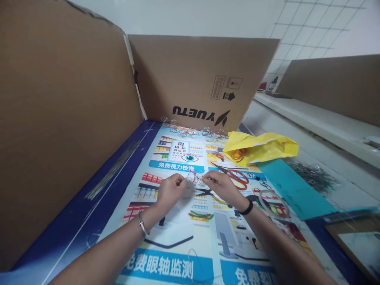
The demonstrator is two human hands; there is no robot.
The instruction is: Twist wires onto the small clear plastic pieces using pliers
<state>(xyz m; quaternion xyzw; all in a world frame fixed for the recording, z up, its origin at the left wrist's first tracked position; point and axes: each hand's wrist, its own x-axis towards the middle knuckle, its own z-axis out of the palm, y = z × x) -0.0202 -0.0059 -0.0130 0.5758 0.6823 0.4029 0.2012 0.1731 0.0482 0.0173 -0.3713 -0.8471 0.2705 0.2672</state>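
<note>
My left hand is closed in a pinch, with the silvery end of a thin wire tangle at its fingertips. Facing it across a small gap, my right hand pinches the other side of the same tangle, which has a pink-red strand. The exact grip points are too small to make out. Just below the fingers lie pliers with dark jaws and yellow handles, partly covered by my right hand. Scissors with orange-red handles rest beyond that hand. Green, red and yellow twisted strands lie nearer to me.
A yellow bag sits at the back right. A clear wire coil lies near my right forearm. Silvery wires are heaped on a teal sheet; straight wires lie at left. Cardboard panels stand at the back and left.
</note>
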